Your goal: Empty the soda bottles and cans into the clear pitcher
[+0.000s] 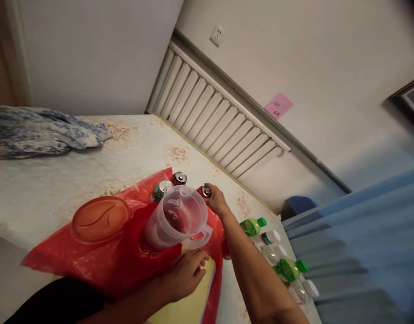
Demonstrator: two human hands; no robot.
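Observation:
My right hand [216,199] is closed around a small red soda can [204,192], its silver top facing up, just beyond the pitcher. A clear plastic pitcher [178,216] with some dark liquid inside stands on red plastic. My left hand [189,274] rests near the pitcher's handle, fingers loosely curled in, with nothing visible in them. Two more cans stand behind the pitcher: a green one [162,188] and a dark one [180,178]. To the left lies a round orange-red lid [100,219].
Under these things spreads a red plastic bag [58,252], with a yellow sheet [189,301] near my left hand. Several bottles, some green-capped like this bottle [252,226], stand at right. A patterned cloth [48,132] lies far left. A white radiator [213,117] lines the wall.

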